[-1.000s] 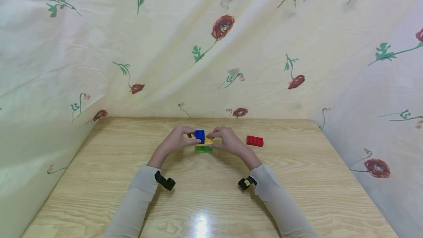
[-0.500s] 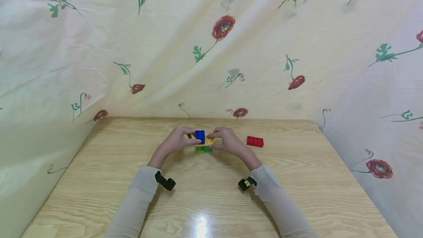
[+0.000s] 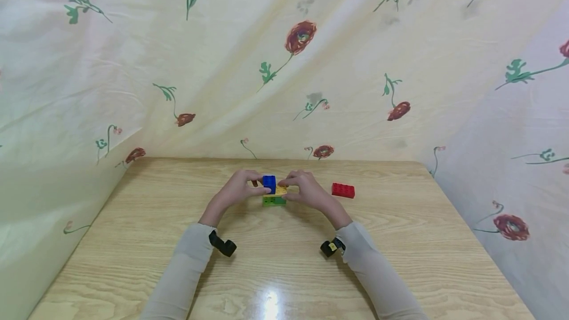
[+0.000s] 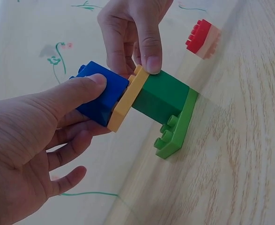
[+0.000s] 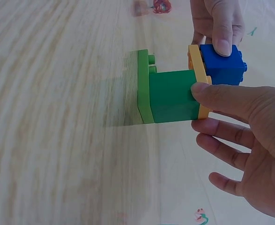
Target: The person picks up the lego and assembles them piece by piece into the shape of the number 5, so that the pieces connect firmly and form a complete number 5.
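A stack of toy building bricks stands on the table. At its base lies a flat light green brick (image 4: 180, 133), with a dark green brick (image 5: 174, 97) on one half of it. Across the top runs a flat yellow brick (image 5: 200, 70), overhanging the light green one's bare studs. A blue brick (image 4: 104, 89) sits over the yellow one's left part; whether it is pressed fully down I cannot tell. My left hand (image 3: 237, 189) pinches the blue brick between thumb and fingers. My right hand (image 3: 307, 190) pinches the yellow brick's right end, its thumb also touching the dark green brick's upper edge.
A red brick (image 3: 343, 190) with studs up lies on the wooden table (image 3: 275, 241), right of my right hand. A flowered cloth (image 3: 284, 88) hangs behind the table's far edge and along both sides.
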`<move>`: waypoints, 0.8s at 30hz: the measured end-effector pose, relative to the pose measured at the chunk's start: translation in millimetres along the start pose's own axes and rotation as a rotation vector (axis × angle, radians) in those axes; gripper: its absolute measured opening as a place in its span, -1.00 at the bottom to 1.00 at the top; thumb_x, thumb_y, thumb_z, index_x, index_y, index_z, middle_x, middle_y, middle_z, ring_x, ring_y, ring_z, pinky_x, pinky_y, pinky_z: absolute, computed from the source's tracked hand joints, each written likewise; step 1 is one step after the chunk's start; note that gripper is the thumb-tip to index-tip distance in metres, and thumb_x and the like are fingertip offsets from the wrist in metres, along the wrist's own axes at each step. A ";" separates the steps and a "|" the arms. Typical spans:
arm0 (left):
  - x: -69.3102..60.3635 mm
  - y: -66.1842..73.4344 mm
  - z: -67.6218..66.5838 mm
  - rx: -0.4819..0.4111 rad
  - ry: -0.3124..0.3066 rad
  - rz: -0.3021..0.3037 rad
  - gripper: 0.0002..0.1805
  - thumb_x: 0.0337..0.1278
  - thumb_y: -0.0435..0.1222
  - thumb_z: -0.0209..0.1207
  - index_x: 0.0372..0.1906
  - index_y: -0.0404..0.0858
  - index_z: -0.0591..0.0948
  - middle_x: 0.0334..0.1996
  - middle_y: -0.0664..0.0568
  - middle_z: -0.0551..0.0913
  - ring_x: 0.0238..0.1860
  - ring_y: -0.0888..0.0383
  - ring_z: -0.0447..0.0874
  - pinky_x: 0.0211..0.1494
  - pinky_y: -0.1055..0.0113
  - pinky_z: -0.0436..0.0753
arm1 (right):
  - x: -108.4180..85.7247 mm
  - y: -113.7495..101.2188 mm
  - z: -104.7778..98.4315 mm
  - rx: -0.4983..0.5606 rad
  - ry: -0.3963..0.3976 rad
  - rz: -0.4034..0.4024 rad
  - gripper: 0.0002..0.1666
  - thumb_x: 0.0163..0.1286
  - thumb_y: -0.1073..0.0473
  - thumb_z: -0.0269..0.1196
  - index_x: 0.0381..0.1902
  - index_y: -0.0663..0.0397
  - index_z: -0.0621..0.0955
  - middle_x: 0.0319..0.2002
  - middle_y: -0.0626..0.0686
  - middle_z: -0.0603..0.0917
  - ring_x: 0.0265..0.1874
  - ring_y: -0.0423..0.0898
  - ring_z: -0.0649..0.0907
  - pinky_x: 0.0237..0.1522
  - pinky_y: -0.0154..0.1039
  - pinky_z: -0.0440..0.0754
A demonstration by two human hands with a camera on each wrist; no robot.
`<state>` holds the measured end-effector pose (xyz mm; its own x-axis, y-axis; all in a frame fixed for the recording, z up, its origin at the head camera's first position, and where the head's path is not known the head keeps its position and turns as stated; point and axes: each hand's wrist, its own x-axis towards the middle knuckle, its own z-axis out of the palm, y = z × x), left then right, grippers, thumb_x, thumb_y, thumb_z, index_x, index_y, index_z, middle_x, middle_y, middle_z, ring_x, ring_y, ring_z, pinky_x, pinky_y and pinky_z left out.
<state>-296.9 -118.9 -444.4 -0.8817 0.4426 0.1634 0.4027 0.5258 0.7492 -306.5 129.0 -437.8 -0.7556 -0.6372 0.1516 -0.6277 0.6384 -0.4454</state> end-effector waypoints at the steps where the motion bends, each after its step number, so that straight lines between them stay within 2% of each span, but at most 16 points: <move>1: -0.1 -0.1 0.0 0.001 -0.001 0.001 -0.75 0.24 -0.16 0.39 -0.06 -0.17 0.79 -0.20 0.06 0.77 -0.21 0.15 0.58 -0.12 0.29 0.56 | 0.0 0.0 0.0 -0.001 0.000 0.000 -0.57 0.32 0.13 0.44 0.14 0.03 0.72 -0.01 0.07 0.74 0.02 0.02 0.60 0.19 0.08 0.42; 9: -0.5 -0.4 0.0 -0.009 0.000 -0.009 -0.73 0.24 -0.16 0.39 -0.03 -0.18 0.78 -0.17 0.04 0.78 -0.20 0.15 0.59 -0.11 0.28 0.57 | 0.1 -0.2 -0.1 0.000 0.006 -0.012 -0.58 0.32 0.14 0.44 0.13 0.04 0.73 -0.03 0.06 0.74 0.01 0.02 0.60 0.17 0.08 0.43; 24: -0.6 -3.4 1.0 -0.011 0.012 0.016 -0.75 0.23 -0.17 0.39 -0.05 -0.18 0.79 -0.17 0.03 0.78 -0.20 0.16 0.60 -0.11 0.29 0.58 | 0.0 -0.3 0.0 0.010 0.013 -0.021 -0.58 0.32 0.15 0.44 0.13 0.05 0.73 -0.03 0.08 0.74 0.01 0.03 0.60 0.17 0.11 0.44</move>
<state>-297.5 -120.2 -447.7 -0.8778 0.4426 0.1831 0.4145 0.5104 0.7534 -306.3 128.8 -437.7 -0.7449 -0.6445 0.1722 -0.6414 0.6210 -0.4505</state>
